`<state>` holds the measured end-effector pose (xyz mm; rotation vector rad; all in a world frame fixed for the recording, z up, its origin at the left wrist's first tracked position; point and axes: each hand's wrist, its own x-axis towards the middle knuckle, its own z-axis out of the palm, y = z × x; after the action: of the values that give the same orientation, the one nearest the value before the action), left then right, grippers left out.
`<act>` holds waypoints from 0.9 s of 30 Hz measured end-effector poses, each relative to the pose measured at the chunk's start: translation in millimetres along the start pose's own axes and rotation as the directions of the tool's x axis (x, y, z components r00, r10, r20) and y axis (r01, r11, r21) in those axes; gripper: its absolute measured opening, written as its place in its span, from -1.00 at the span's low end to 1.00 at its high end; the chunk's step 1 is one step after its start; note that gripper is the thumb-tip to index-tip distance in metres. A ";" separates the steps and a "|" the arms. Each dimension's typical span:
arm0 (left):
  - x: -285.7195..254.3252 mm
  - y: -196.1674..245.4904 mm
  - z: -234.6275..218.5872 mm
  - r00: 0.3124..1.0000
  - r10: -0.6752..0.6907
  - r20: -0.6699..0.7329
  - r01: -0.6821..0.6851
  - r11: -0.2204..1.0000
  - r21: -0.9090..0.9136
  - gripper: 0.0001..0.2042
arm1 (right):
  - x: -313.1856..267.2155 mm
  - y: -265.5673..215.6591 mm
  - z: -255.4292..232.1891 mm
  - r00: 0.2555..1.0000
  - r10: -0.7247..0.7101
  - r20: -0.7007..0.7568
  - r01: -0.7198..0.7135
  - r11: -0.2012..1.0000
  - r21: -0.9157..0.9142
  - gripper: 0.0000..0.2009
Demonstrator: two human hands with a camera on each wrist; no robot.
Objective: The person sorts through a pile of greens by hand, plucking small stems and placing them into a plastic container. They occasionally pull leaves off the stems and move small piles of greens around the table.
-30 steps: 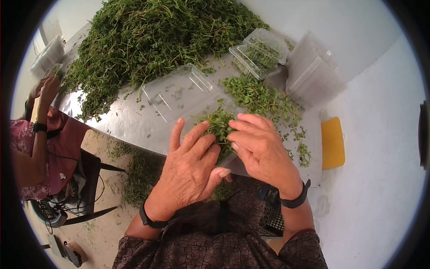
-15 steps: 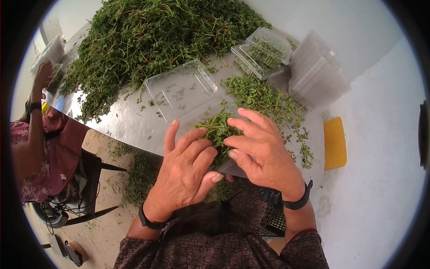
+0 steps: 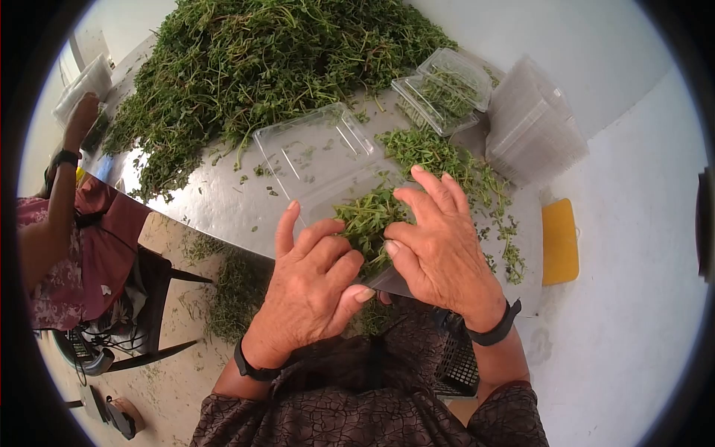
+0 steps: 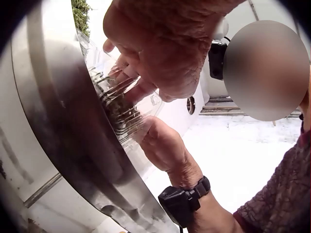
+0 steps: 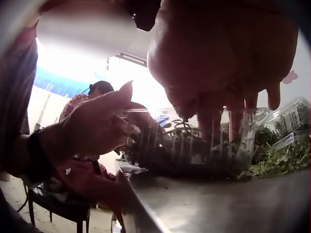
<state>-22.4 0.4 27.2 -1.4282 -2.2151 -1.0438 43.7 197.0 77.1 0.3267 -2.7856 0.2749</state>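
A bunch of leafy green sprigs (image 3: 370, 216) lies in a clear plastic clamshell box (image 5: 194, 167) near the table's front edge. The box's clear lid (image 3: 316, 149) is folded back, away from me. My left hand (image 3: 309, 279) is at the left side of the box, thumb out, its fingertips at the greens. From the right, my right hand (image 3: 447, 257) reaches over the wall; the right wrist view shows its fingers pointing down among the sprigs. The box's near wall is mostly hidden behind my hands in the head view.
A large heap of greens (image 3: 275, 67) covers the back of the metal table (image 3: 223, 216). Loose sprigs (image 3: 424, 149), a filled clamshell (image 3: 443, 93) and a stack of clear boxes (image 3: 532, 123) stand right. Another person (image 3: 63, 246) sits left. A yellow board (image 3: 560, 242) leans by the wall.
The right hand has shifted slightly over the greens, its index and middle fingers lifting and spreading. The left hand stays nearly still. At left, the other person's hand moved up toward clear boxes.
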 end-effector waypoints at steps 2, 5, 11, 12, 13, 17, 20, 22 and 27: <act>-0.6 -0.2 -1.0 1.000 -0.005 -0.003 0.005 1.000 0.004 -0.53 | 1.0 0.0 -0.6 1.000 0.006 0.003 -0.006 0.999 -0.034 -0.82; -1.3 -0.5 -1.2 1.000 0.001 -0.005 -0.001 1.000 0.003 -0.54 | 1.7 0.2 -1.6 1.000 0.014 0.006 -0.013 0.998 -0.066 -0.83; -3.7 -1.2 -2.0 1.000 0.002 0.001 -0.002 1.000 0.006 -0.56 | -1.3 4.4 -7.3 0.998 -0.005 -0.070 0.010 0.998 0.059 -0.82; -4.6 -1.7 -1.1 1.000 0.012 -0.009 -0.012 1.000 0.005 -0.56 | -0.7 4.6 -10.5 0.993 0.000 -0.119 0.010 0.996 0.087 -0.83; -5.1 -2.1 -0.2 1.000 0.022 -0.018 -0.022 1.000 0.003 -0.57 | 0.6 4.6 -13.8 0.986 0.008 -0.169 0.012 0.993 0.115 -0.82; -7.8 -1.1 0.0 0.998 0.038 -0.050 -0.038 0.999 -0.010 -0.59 | 10.1 -0.7 -13.7 0.989 -0.012 -0.145 0.028 0.994 0.110 -0.73; -9.7 -0.6 -3.3 0.995 0.082 -0.055 -0.083 0.997 -0.001 -0.65 | 17.6 -2.1 -2.2 0.993 -0.036 -0.116 0.049 0.993 0.112 -0.74; -12.3 -0.3 -5.2 0.990 0.091 -0.105 -0.092 0.996 0.001 -0.67 | 20.3 -0.7 3.9 0.996 -0.039 -0.076 0.048 0.993 0.110 -0.75; -15.3 -5.5 -6.1 0.984 0.043 -0.175 -0.044 0.999 -0.002 -0.65 | 23.2 1.2 5.2 0.998 -0.068 -0.019 0.069 0.993 0.094 -0.78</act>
<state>-21.0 -15.4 20.0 -1.3271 -2.0497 -1.1166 20.5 192.6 79.9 0.4402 -2.7445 0.3924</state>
